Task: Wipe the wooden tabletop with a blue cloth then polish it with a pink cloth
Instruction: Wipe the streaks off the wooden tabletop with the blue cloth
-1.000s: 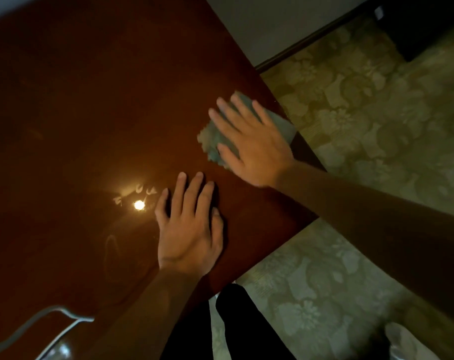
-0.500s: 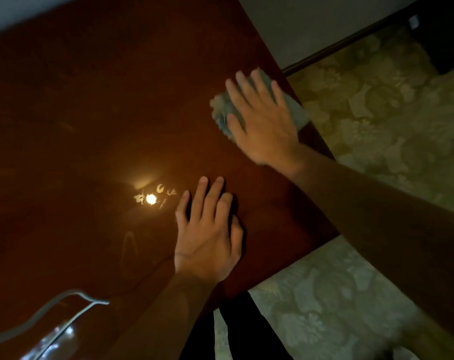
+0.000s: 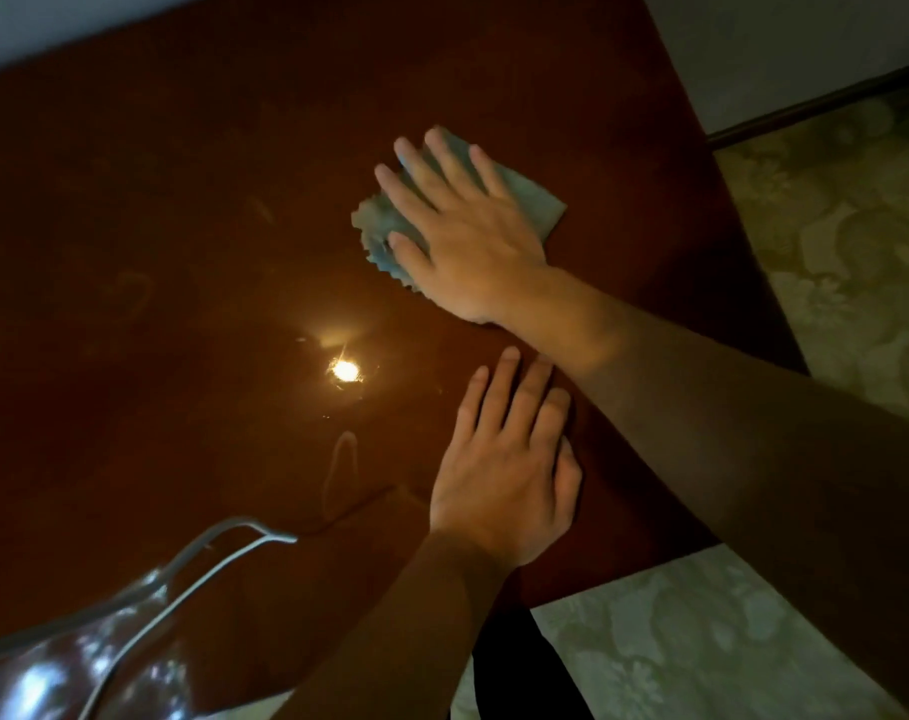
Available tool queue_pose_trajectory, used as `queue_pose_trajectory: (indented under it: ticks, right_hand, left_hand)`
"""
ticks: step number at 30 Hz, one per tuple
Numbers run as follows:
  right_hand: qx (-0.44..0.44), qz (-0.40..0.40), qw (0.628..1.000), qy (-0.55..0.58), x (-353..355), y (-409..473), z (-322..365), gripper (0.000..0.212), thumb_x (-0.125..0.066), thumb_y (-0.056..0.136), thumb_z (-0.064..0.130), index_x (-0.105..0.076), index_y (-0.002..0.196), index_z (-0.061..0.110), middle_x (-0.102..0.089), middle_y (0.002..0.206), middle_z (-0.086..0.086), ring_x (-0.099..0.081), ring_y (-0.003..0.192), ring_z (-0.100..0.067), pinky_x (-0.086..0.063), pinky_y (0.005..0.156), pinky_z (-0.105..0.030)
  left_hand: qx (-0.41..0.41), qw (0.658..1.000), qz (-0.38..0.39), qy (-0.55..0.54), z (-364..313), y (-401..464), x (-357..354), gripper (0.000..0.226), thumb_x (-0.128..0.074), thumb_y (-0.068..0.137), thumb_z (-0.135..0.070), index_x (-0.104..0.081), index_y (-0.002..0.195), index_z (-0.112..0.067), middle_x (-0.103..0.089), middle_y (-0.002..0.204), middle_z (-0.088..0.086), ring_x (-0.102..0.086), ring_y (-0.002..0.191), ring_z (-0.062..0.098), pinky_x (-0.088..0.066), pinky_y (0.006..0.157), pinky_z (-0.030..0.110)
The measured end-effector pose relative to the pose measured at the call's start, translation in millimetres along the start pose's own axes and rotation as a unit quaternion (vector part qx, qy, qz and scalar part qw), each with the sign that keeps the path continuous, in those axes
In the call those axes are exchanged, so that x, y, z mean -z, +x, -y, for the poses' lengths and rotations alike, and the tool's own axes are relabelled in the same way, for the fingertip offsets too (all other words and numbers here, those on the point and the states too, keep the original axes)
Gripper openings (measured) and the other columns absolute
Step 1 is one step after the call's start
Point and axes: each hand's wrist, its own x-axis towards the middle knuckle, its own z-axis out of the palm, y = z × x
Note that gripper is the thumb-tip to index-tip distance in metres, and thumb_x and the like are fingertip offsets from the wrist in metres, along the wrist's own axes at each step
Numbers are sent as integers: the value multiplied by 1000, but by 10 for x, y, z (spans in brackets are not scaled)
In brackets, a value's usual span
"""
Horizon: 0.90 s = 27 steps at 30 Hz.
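The dark glossy table [image 3: 192,210] reflects a lamp. The right hand [image 3: 473,236], fingers flat in an open grip, presses the blue cloth [image 3: 530,200], which has slid inward from the table's right edge over the last second. The left hand [image 3: 504,470] rests flat, holding nothing; wiping continues, with no pink cloth in sight.

Glossy dark wooden tabletop [image 3: 182,252]; soft blue cloth [image 3: 530,200] with a pinked edge.

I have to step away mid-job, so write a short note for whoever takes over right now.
Right hand: flat, fingers straight, pressing the blue cloth on the wooden tabletop, toward its right side.
Left hand: flat on the tabletop near the front edge, holding nothing.
Done: wiping is under way; how far it has got cannot be told.
Left: finish wiping, then polish with the pink cloth, which is not in view.
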Motion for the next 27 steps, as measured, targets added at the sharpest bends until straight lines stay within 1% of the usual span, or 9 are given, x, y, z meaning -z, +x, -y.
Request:
queue_pose_trajectory:
  ticks: [2,5,8,10,12,16,20,24,27]
  right_hand:
    - [-1,2,1000,2,-13,-27,220,64,-14,107,50,-1,163,23,4,171,-5,9,157,-27,5,127,-50]
    - [174,32,984,0,-141,-351,770,62,-16,108,48,-4,163,24,3,171,-3,10,157,-28,7,126,-52]
    - [305,68,950,-21,-185,-547,932,58,-17,109,47,-7,163,28,2,172,2,11,157,-22,9,126,-48]
    - [274,54,960,-28,-134,-367,650,58,-18,109,48,-9,163,29,0,172,1,8,158,-22,6,126,-48]
    - [173,26,984,-33,-25,-125,164,58,-19,109,47,-10,163,27,-2,172,-2,5,158,-25,3,127,-48]
    - [-9,4,1000,2,89,-195,-679,59,-15,109,48,-10,163,24,-4,172,-4,4,158,-25,2,128,-48]
    - [-107,-46,993,14,-176,-1194,-550,59,-21,107,44,-21,161,19,-16,170,-8,-6,158,-28,-5,127,-50]
    - [-136,-46,989,20,-436,-2093,-260,60,-20,107,47,-26,160,18,-21,168,-9,-10,157,-28,-5,127,-49]
    - [-120,-36,992,27,-376,-1880,-547,62,-22,105,49,-26,160,19,-22,168,-10,-10,157,-29,-5,125,-50]
  left_hand:
    - [-7,999,30,10,6,-7,6,51,-38,98,-38,-52,140,-13,-50,147,11,-33,145,33,-13,123,47]
    - [-36,993,86,74,31,-3,26,61,-29,96,-51,-47,146,-22,-35,157,10,-24,149,34,-1,121,45]
    - [-36,991,60,115,59,0,37,69,-33,88,-58,-52,141,-17,-31,152,11,-36,142,33,-17,120,49]
    - [-34,996,25,81,43,-16,1,61,-42,91,-48,-53,141,-16,-46,149,14,-39,142,34,-20,120,47]
    - [-14,1000,-12,18,15,-14,-26,49,-45,93,-36,-57,134,-11,-54,143,14,-36,141,35,-19,121,47]
    - [-11,999,-33,-12,5,-5,-50,46,-42,95,-34,-48,135,-11,-44,152,13,-25,149,33,-13,124,47]
    - [-15,999,-32,-10,18,-8,-60,49,-42,95,-35,-47,137,-10,-43,152,13,-23,150,32,-10,124,46]
    - [-15,1000,-24,-4,32,2,-60,51,-40,97,-37,-41,141,-11,-42,153,13,-21,150,31,-7,124,45]
    - [-16,999,-28,-13,26,-4,-68,48,-40,97,-35,-47,137,-10,-43,153,13,-23,150,32,-10,124,46]
